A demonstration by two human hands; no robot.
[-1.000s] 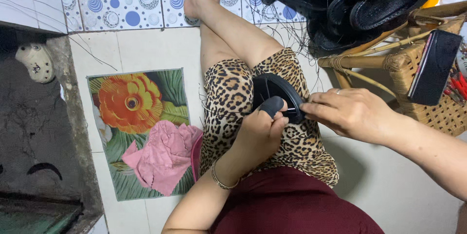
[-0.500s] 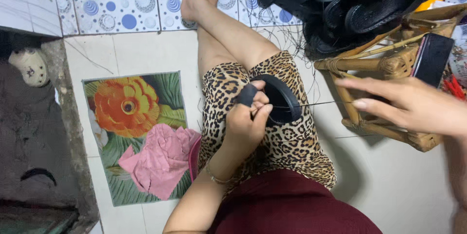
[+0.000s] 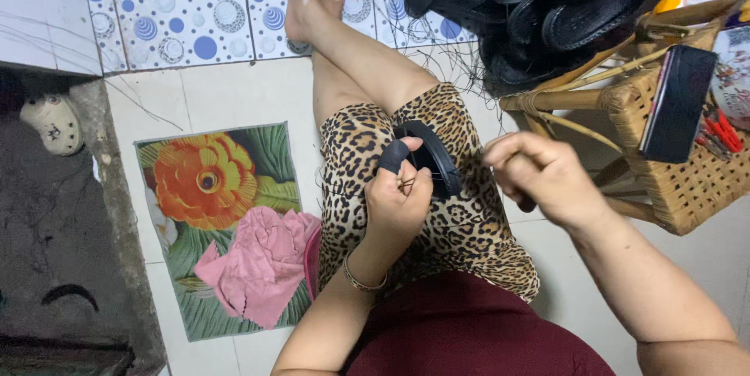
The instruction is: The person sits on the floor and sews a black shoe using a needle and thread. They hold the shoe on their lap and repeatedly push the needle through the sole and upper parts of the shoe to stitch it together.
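A black sandal piece (image 3: 428,159) rests on my lap, over the leopard-print shorts (image 3: 469,227). My left hand (image 3: 397,202) is closed around its near end and holds it upright. A thin thread (image 3: 462,175) runs taut from the sandal piece to my right hand (image 3: 547,179). That hand hovers just right of the sandal piece with its fingers pinched on the thread. A small dark object, which I cannot identify, shows under its palm. A bangle sits on my left wrist.
A heap of black sandals (image 3: 547,8) lies at the top right. A wicker stool (image 3: 672,180) carries a black phone (image 3: 676,102) and red tools. On the left lie a floral mat (image 3: 211,188) with a pink cloth (image 3: 254,263), and a dark concrete ledge (image 3: 55,251).
My right hand left the sandal piece, swung far out to the right with the thread, and has now come partway back. My left hand kept its grip.
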